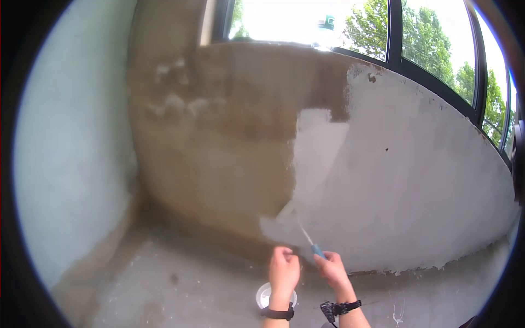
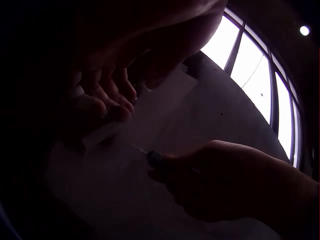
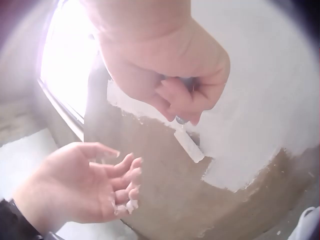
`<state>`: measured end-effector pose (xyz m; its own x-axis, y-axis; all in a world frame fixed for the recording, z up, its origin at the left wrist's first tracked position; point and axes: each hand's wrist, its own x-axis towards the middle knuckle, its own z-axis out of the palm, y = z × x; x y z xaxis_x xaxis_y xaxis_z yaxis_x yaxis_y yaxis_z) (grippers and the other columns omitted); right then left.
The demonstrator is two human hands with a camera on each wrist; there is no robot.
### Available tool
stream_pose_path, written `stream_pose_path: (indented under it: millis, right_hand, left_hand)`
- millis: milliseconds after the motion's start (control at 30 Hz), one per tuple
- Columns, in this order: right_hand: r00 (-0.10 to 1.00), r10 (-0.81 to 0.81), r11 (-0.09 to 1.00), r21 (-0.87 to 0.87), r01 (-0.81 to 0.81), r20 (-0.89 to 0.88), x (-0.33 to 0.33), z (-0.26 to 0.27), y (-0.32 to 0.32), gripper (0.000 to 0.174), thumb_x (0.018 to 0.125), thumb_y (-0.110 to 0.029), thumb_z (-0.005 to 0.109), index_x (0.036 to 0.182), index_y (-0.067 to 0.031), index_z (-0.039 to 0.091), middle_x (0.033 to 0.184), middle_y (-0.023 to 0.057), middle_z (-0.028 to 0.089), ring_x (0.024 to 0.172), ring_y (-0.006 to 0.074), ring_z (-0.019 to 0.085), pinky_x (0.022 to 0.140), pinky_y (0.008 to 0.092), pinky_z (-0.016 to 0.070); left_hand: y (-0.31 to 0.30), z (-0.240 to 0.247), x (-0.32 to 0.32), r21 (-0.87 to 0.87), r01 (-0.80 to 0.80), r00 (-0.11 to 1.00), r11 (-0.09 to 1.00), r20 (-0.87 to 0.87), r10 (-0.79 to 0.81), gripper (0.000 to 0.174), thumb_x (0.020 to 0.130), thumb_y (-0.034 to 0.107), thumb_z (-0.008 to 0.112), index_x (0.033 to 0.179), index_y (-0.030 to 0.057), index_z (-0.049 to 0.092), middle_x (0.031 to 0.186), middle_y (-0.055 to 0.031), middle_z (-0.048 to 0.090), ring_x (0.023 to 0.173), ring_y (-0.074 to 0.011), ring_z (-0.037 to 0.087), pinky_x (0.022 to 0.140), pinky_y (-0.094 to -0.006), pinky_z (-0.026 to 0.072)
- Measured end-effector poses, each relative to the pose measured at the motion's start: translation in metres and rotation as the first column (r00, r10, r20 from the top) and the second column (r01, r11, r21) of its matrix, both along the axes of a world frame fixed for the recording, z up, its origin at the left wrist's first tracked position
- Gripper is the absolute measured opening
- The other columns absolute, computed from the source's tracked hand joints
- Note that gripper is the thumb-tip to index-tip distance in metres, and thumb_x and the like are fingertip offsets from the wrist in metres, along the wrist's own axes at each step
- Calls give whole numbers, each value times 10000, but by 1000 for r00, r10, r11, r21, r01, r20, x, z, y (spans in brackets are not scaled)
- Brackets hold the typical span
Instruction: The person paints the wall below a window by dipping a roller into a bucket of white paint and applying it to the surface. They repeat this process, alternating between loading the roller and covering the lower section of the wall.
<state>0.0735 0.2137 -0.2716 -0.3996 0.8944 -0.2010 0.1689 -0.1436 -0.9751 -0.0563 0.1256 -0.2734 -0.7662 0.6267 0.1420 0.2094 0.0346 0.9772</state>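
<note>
My right hand grips the blue handle of a small paint roller, its fingers curled round it. A thin metal shaft runs up from the handle. In the right wrist view the white roller sleeve lies over the wall at the border between white coating and bare brown plaster. Beside it, my left hand is raised with loosely bent fingers and nothing in them. White smears show on its fingertips in the right wrist view. The left wrist view is dark, with the right hand a silhouette.
A white tub stands on the grey floor below the left hand, partly hidden by the forearm. White coating covers the wall's right part; brown plaster shows at left. Dark-framed windows run above.
</note>
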Motion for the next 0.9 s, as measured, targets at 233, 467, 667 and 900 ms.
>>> stream_pose_path:
  millis: [233, 467, 667, 900]
  right_hand:
    - [962, 91, 983, -132, -128, -257, -36, -29, 31, 214, 863, -138, 708, 960, 52, 687, 674, -21, 574, 537, 58, 466, 461, 261, 358]
    - [955, -236, 892, 429, 141, 179, 42, -60, 33, 299, 820, -174, 717, 1081, -29, 735, 739, 61, 691, 667, 126, 632, 634, 298, 488]
    - [885, -382, 754, 643, 133, 265, 18, -62, 12, 374, 826, -226, 704, 1177, -95, 707, 939, 222, 713, 884, 358, 710, 769, 419, 544]
    - [973, -114, 746, 664, -48, 199, -44, -102, 2, 490, 876, -284, 613, 1340, -128, 587, 778, 227, 662, 793, 426, 673, 685, 492, 518]
  left_hand:
    - [-7, 12, 20, -196, 122, 976, 973, -152, -154, 244, 878, 212, 577, 1033, 27, 616, 987, -161, 698, 943, -320, 678, 828, -414, 520]
    - [-5, 17, 29, -210, 229, 944, 950, -192, -270, 244, 899, 209, 567, 1048, 24, 618, 1007, -154, 692, 950, -311, 672, 834, -408, 519]
    - [4, 13, 54, -200, 315, 919, 928, -182, -351, 248, 899, 218, 573, 1066, 38, 610, 1013, -173, 675, 940, -327, 664, 840, -421, 516]
    - [4, -27, 54, -331, 21, 896, 943, -413, -165, 445, 912, 231, 547, 1291, -1, 519, 1168, -229, 620, 1153, -440, 550, 993, -535, 429]
